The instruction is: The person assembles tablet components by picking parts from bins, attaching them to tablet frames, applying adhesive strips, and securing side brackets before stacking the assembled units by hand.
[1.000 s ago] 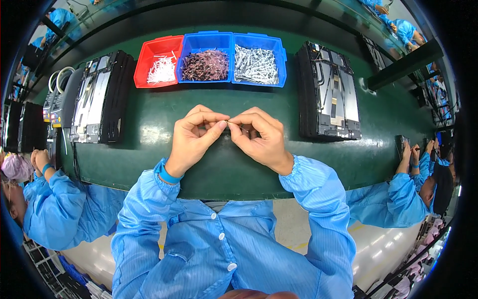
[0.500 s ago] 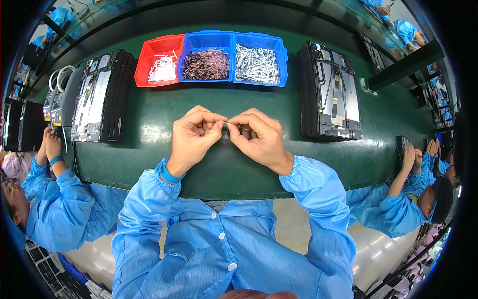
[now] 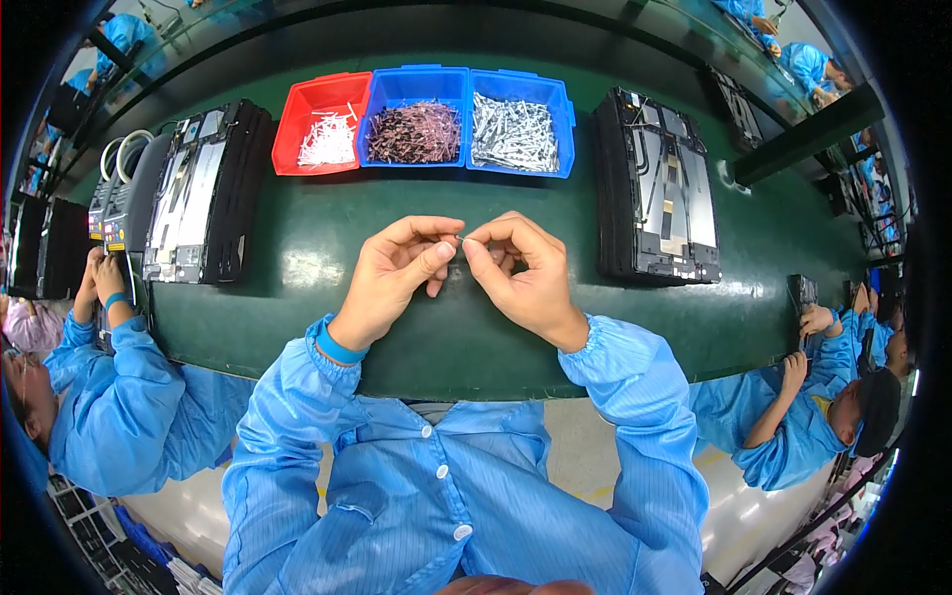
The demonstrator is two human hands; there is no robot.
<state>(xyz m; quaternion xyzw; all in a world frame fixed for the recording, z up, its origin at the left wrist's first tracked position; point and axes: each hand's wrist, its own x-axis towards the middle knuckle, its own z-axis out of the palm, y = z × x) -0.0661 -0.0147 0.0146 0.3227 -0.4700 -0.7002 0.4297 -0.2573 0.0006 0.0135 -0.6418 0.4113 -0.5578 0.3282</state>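
Observation:
Over the middle of the green bench, my left hand point(image 3: 402, 266) and my right hand point(image 3: 524, 268) meet almost fingertip to fingertip. Between them shows a tiny, thin, pale piece point(image 3: 460, 238), too small to name. My right thumb and index finger pinch it. The left thumb and index finger curl around its other side in a loose pinch, and what lies between them is mostly hidden. A blue band circles my left wrist.
Beyond my hands stand a red bin point(image 3: 288, 149) of white strips, a blue bin point(image 3: 367, 154) of brownish small parts and another blue bin point(image 3: 565, 164) of silvery strips. Stacked flat device assemblies flank me, left point(image 3: 193, 198) and right point(image 3: 669, 188). Co-workers sit on both sides.
My left thumb and index fingertips have parted slightly, and the meeting point of my hands has shifted a little right. At right, a co-worker's hands have moved apart.

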